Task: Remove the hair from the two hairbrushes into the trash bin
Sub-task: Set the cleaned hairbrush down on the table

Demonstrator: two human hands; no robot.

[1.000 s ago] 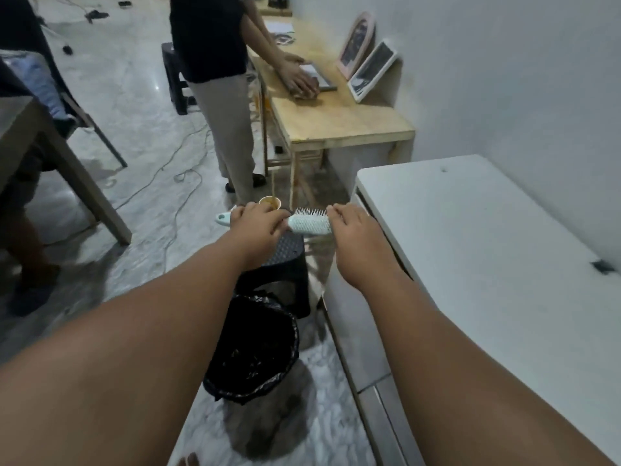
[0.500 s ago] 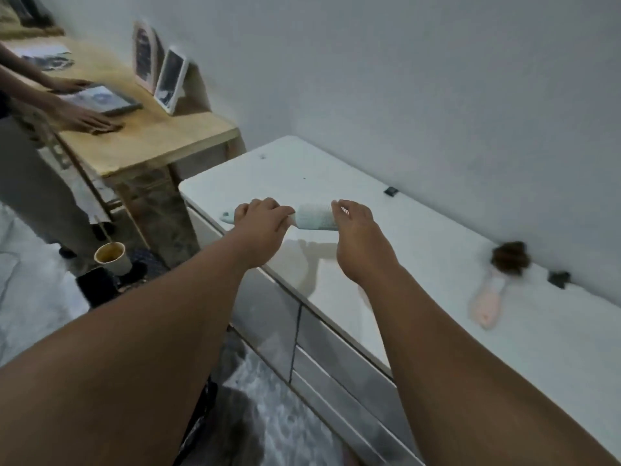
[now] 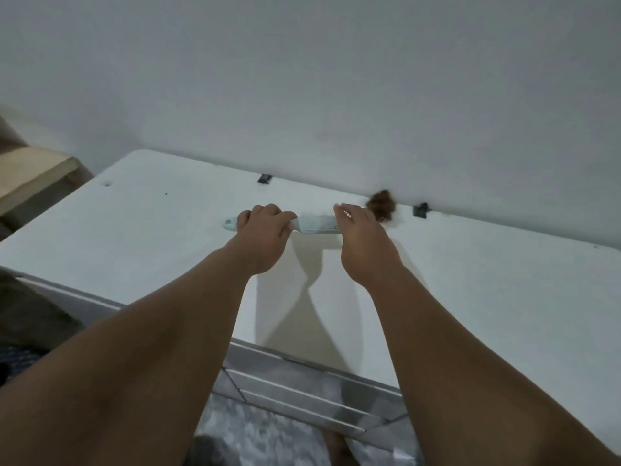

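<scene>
A pale mint hairbrush (image 3: 316, 225) is held level above the white cabinet top (image 3: 151, 223). My left hand (image 3: 263, 237) grips its handle, whose end sticks out to the left. My right hand (image 3: 364, 243) holds the far end of the bristle head with curled fingers. The bristles look free of hair. Behind my right hand, by the wall, lies a clump of brown hair (image 3: 382, 206); the second brush under it is hidden by my hand. The trash bin is out of view.
Two small black clips (image 3: 264, 178) (image 3: 420, 210) sit where the cabinet top meets the grey wall. A wooden table corner (image 3: 30, 169) stands at the left. Mirrored drawer fronts (image 3: 302, 391) face me below the top's front edge.
My view has swung right from the floor and trash bin to the cabinet top. Both hands carried the mint brush over the top, toward the wall and the hair clump.
</scene>
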